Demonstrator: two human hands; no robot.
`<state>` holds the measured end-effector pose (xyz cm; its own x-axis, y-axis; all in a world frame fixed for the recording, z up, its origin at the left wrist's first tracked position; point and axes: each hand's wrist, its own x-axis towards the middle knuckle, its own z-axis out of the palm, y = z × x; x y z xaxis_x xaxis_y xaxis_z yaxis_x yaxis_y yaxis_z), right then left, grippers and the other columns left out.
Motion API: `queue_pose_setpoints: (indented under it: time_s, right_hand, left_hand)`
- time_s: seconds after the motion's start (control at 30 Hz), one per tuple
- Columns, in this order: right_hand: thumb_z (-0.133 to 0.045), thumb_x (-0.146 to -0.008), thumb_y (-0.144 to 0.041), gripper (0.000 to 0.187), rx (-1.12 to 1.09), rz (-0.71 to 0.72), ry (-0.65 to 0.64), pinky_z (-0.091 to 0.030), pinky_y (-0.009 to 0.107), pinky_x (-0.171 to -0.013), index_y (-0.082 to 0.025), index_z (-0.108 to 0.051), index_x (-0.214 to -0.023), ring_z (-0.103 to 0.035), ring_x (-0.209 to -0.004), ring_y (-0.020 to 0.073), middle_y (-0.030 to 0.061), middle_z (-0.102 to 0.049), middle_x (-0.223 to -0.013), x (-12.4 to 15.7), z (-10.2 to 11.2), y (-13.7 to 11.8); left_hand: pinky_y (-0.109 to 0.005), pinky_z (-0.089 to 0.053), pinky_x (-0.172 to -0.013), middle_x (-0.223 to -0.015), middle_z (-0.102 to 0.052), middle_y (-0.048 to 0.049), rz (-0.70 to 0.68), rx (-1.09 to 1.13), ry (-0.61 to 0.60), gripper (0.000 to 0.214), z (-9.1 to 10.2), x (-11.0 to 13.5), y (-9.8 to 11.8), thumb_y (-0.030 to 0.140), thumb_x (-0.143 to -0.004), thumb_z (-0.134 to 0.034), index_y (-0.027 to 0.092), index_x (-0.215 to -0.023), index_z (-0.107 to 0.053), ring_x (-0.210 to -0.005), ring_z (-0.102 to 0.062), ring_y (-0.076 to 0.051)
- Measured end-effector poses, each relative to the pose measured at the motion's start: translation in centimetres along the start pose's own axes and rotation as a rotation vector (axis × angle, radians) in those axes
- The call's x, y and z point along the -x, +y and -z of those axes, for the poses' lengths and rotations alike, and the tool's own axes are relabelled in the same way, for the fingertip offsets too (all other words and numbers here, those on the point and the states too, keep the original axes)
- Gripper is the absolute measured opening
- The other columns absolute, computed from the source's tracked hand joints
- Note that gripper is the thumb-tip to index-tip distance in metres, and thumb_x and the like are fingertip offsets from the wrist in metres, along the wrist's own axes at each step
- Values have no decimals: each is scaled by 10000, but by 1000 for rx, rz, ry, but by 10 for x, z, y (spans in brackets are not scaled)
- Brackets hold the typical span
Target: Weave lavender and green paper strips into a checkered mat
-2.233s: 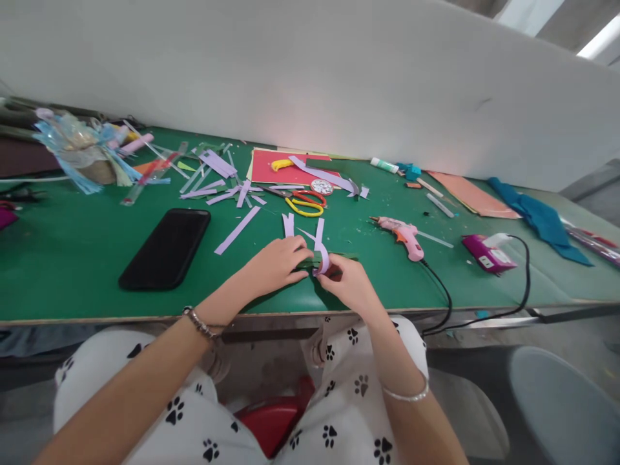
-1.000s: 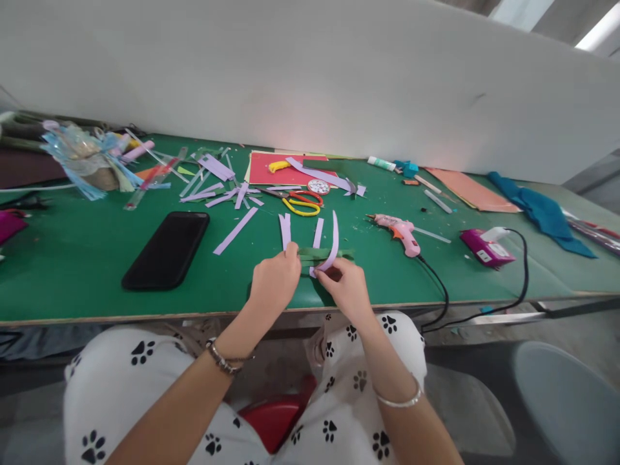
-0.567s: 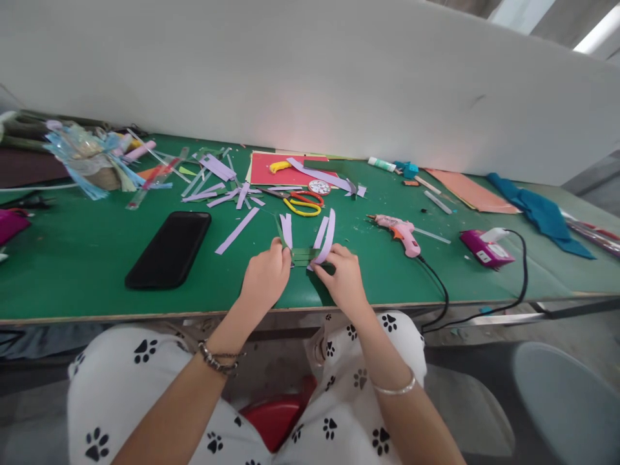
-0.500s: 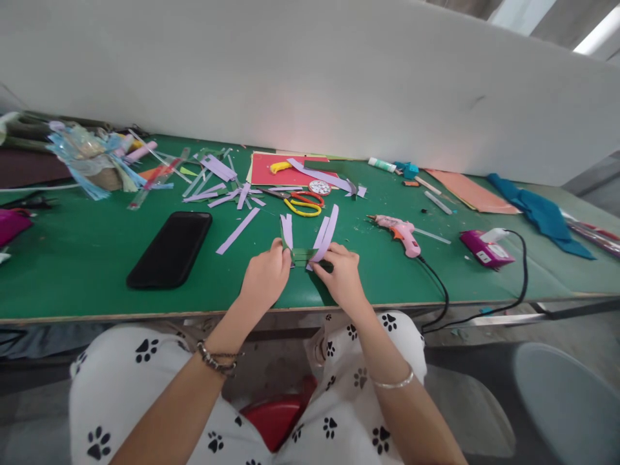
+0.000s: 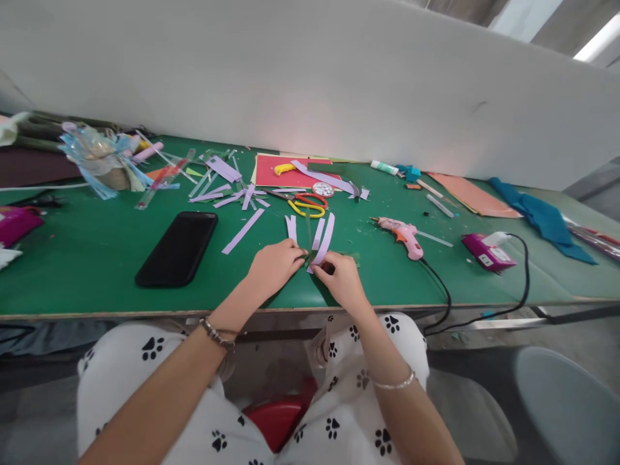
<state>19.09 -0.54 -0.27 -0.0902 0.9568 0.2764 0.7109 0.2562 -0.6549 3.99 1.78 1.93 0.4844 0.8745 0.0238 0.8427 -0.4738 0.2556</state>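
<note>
Near the table's front edge, my right hand (image 5: 340, 278) pinches the lower end of lilac paper strips (image 5: 325, 236) that stand upright. My left hand (image 5: 277, 263) has come close to it, its fingertips closed on a thin green strip (image 5: 310, 257) that runs between the two hands. Behind my left fingers another lilac strip (image 5: 290, 227) sticks up; its lower end is hidden. A single lilac strip (image 5: 243, 230) lies flat on the table to the left.
A black phone (image 5: 177, 249) lies left of my hands. Scissors (image 5: 309, 205) and red paper (image 5: 276, 171) lie beyond them. To the right are a pink glue gun (image 5: 400, 236) with its cord and a purple power block (image 5: 488, 252). Lilac scraps (image 5: 225, 169) are scattered at the back left.
My left hand has shifted right, towards my right hand, and the green strip between them now shows a part raised upward. My right hand stays nearly in place, holding the lilac strips.
</note>
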Motion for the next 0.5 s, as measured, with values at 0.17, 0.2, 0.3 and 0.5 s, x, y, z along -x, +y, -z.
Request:
queue_pose_setpoints:
  time_s: [0.17, 0.2, 0.3, 0.5]
  right_hand:
    - [-603, -683, -102, 92, -31, -18, -6, -332, 230, -546, -172, -614, -624, -462, -546, 117, -18, -551, -574, 2, 1, 0]
    - [-600, -685, -103, 94, -34, -14, -4, -334, 230, -547, -174, -613, -624, -461, -549, 118, -18, -549, -575, 2, 1, 0]
    - [-588, -688, -96, 109, -43, 0, -3, -337, 230, -551, -182, -610, -624, -455, -554, 119, -20, -546, -576, 3, 1, 1]
    - [-590, -679, -78, 117, -54, -13, -15, -334, 228, -554, -178, -601, -620, -445, -558, 116, -27, -521, -573, 3, 1, 0]
  left_hand:
    - [-241, -431, -578, -1019, -618, -44, -50, -171, -39, 264, 2, -12, 6, 254, -888, -449, 255, -1074, -636, -817, -637, -197]
    - [-233, -424, -571, -1017, -615, -41, -63, -181, -41, 259, 2, -13, 6, 260, -883, -457, 261, -1074, -633, -815, -635, -192]
    - [-220, -418, -580, -1010, -613, -33, -92, -184, -36, 249, 2, -18, 4, 294, -866, -486, 266, -1075, -619, -829, -629, -180]
    - [-226, -421, -606, -991, -619, -37, -78, -196, -64, 211, 6, -21, 5, 283, -846, -507, 226, -1012, -623, -862, -625, -190]
